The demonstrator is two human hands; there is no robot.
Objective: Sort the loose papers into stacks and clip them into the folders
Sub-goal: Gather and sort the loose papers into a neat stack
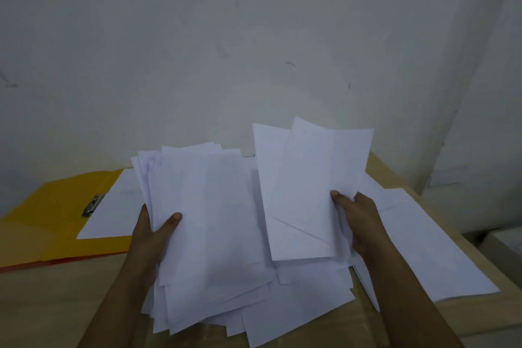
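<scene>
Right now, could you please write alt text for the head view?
Two bare hands each hold white paper sheets over a messy paper pile: left hand a thick bunch, right hand fewer sheets. An open yellow folder lies left.

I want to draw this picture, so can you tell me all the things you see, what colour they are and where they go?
folder: one, yellow, lying open on the table at the left, with a metal clip and a white sheet in it.
loose papers: a messy white pile, too many to count, in the middle of the table.
paper stack: one, white, flat on the table at the right.
table: one, light wood, under everything.
wall: white, behind the table.
hands: two; the left hand holds a white bundle, the right hand holds a few white sheets.
</scene>
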